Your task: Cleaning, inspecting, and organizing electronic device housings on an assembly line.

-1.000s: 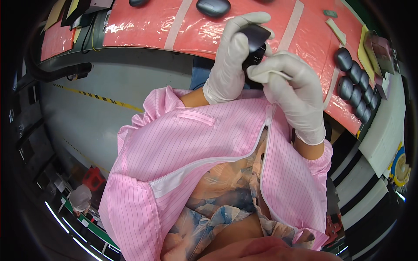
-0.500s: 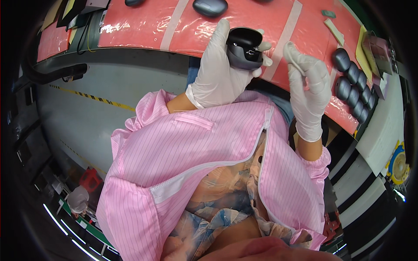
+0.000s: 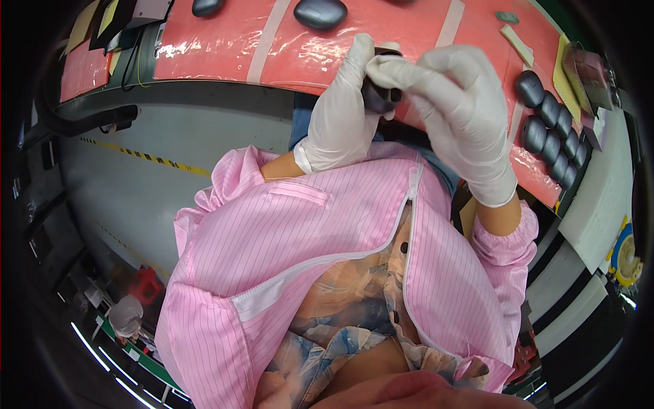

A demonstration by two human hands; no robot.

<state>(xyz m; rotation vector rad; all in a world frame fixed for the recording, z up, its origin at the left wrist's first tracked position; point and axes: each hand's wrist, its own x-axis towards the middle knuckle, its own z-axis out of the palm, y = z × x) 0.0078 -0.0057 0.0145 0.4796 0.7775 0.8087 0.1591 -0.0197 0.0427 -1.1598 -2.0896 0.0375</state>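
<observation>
My gloved left hand (image 3: pixel 337 112) is wrapped round a dark grey earbud charging case (image 3: pixel 378 101), held tilted over the near edge of the table. My right hand (image 3: pixel 463 112), also in a white glove, reaches across with thumb and forefinger pressed together at the case's opening. Those fingers cover most of the lid and the inside. Whether anything is between them cannot be made out. A similar shut case (image 3: pixel 320 13) lies beyond my left hand, and another case (image 3: pixel 208 7) sits farther left.
A glossy red mat (image 3: pixel 197 51) with pale tape strips covers the table. At the right, several shut cases (image 3: pixel 535 134) lie in two rows. A pale strip (image 3: pixel 518 46) and a small green piece (image 3: pixel 507 16) lie behind them. A dark padded bar (image 3: pixel 95 123) stands at the left.
My right hand has moved left to the case, its fingers now over the opening. The case, seen open before with its inside showing, is now mostly covered and turned.
</observation>
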